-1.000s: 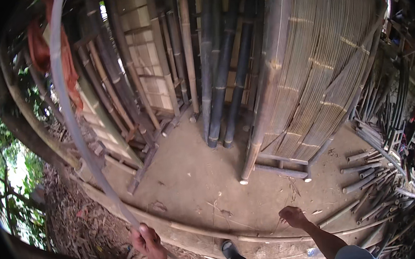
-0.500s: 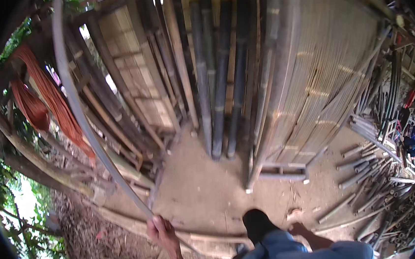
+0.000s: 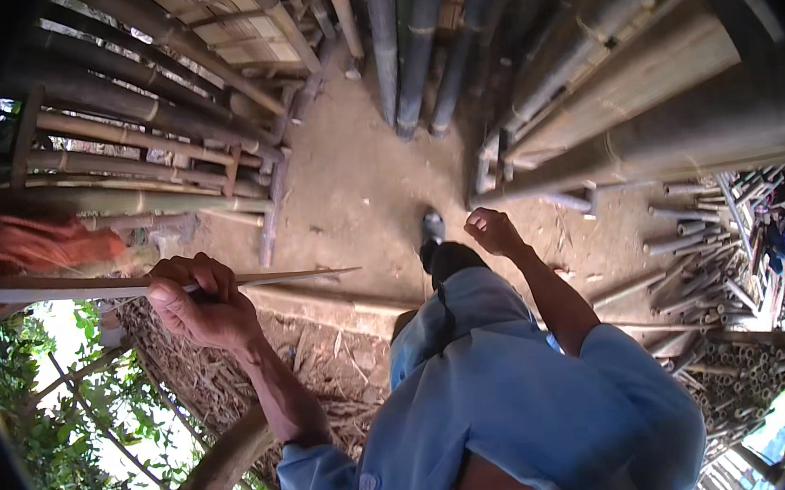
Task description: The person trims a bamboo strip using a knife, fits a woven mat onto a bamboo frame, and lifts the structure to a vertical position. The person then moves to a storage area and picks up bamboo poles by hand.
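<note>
My left hand (image 3: 197, 299) is closed round a long, thin pale strip (image 3: 60, 291), seemingly split bamboo. One length runs out to the left edge of view; the other tapers to a tip right of the fist, above the ground. My right hand (image 3: 496, 232) hangs in front of my body with its fingers curled in, and nothing shows in it. It is apart from the strip. Between my hands, lower down, a dark shoe (image 3: 432, 227) of mine is on the dirt floor (image 3: 339, 166).
Dark bamboo poles (image 3: 421, 42) lean upright ahead. Large bamboo poles (image 3: 664, 142) and panels stand at the right, with piled cut bamboo (image 3: 749, 368) beyond. A bamboo rack (image 3: 152, 163), orange cloth (image 3: 38, 243) and a tree trunk (image 3: 208, 480) are on the left.
My view has tipped downward. The strip has swung from steeply raised to nearly level, still in my left hand. My right hand has come up into fuller view.
</note>
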A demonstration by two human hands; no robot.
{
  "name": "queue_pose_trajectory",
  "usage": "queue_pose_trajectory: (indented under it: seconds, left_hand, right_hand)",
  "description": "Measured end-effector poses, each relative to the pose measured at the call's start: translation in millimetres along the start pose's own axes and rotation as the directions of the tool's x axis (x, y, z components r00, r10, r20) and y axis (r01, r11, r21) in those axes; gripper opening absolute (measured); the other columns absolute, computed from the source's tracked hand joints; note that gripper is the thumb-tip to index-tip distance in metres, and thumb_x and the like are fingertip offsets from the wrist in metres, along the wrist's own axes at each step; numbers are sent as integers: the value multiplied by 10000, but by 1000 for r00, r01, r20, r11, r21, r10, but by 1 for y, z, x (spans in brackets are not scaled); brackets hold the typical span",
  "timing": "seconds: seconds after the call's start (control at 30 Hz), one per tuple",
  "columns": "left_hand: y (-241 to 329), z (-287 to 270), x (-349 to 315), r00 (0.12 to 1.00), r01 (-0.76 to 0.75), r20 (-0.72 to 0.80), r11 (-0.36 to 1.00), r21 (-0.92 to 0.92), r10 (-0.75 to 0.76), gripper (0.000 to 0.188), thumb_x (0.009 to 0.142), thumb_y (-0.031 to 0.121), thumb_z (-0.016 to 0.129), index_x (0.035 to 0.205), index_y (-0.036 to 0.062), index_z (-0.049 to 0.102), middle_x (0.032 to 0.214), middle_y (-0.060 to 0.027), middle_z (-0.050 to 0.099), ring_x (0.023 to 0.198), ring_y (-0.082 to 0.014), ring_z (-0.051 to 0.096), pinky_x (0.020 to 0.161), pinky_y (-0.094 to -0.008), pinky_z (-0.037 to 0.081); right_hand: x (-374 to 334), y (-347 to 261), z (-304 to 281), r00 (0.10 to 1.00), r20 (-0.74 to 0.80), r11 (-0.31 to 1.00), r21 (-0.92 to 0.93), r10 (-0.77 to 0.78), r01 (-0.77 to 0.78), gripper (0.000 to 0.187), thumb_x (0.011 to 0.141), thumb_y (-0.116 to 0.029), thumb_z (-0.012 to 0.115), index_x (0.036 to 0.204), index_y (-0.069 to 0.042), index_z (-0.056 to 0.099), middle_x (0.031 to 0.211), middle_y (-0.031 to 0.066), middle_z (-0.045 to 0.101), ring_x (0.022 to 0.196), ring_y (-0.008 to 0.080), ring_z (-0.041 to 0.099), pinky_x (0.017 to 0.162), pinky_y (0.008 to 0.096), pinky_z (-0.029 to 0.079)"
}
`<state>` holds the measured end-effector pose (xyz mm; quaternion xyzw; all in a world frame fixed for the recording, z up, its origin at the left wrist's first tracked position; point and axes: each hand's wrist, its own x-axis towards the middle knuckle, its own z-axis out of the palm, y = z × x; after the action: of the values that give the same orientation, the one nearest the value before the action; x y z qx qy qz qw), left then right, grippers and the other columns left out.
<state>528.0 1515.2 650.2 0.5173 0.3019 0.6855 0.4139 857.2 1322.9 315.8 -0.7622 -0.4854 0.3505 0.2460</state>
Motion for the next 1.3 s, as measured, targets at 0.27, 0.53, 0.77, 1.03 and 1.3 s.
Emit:
queue_pose_trajectory:
  seconds: [0.27,0.53,0.77,1.03,1.3]
  left_hand:
    - [-96,108,119,992,-9,124,985,-170,30,387,1037,361,520,795,62,473,625,18,361,460,-53,289,360,-219,197]
    - [-174,178,218,958,56,285,968,-244,16,355,1030,372,534,825,92,460,584,29,384,463,-45,316,404,-229,220]
    - [-233,272,252,881,198,473,896,-398,15,342,1037,348,521,832,86,443,614,25,384,463,-45,321,403,-226,240]
    - [-318,385,230,862,322,496,865,-385,-101,369,993,308,600,724,110,444,587,35,422,479,-39,365,419,-224,248]
    - [-396,414,193,867,233,485,952,-199,-112,347,958,296,645,684,119,526,616,84,466,546,-46,404,488,-258,276]
  right_hand:
    - [190,-67,-109,946,-261,952,186,-190,242,117,957,-170,640,956,-64,689,817,30,696,702,99,663,646,275,541]
    - [331,-161,-254,699,-572,377,590,-429,714,243,934,-139,688,1104,26,635,927,52,687,860,126,636,761,285,514]
    - [386,-197,-384,663,-745,808,349,-68,475,297,893,-170,746,1097,-9,602,804,62,667,727,110,637,626,280,513]
    - [461,-177,-527,378,-923,955,172,71,241,849,746,-337,871,1376,-8,408,1128,168,624,1006,241,640,838,373,545]
    - [522,-145,-591,526,-848,826,346,71,446,1067,607,-310,950,1429,5,347,1389,188,500,1274,292,516,1066,411,440]
